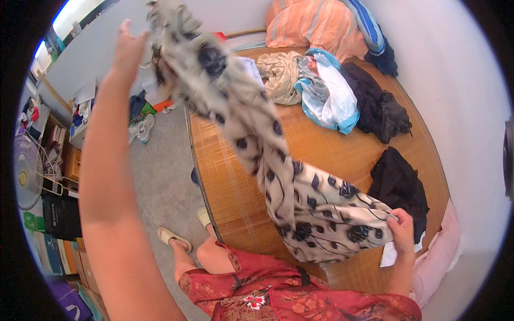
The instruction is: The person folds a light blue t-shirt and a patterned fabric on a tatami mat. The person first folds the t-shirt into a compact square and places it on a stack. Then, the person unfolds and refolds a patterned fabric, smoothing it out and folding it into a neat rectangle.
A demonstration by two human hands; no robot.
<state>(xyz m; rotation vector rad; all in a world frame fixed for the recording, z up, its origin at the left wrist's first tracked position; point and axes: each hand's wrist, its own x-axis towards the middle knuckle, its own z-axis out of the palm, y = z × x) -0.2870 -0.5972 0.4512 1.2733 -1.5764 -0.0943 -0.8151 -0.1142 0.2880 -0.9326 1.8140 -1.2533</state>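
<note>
A cream fabric garment with a dark floral print (277, 168) stretches diagonally across the view, above the bamboo mat (237, 200). My right hand (402, 230) grips its lower right end between thumb and fingers. The garment's upper end is blurred and hangs in the air at the top. Just left of that end, my raised left hand (129, 50) has its fingers apart and appears to hold nothing. Beyond my right hand lies a crumpled black garment (397, 184) on the mat, partly hidden at its lower edge.
Along the mat's far side lie a beige cloth (279, 76), a white and blue garment (327, 96) and dark clothes (367, 100). Behind them is an orange striped pillow (317, 26). A pink cloth (435, 257) lies by the right wall. Shoes (142, 128) and a fan (27, 172) are left.
</note>
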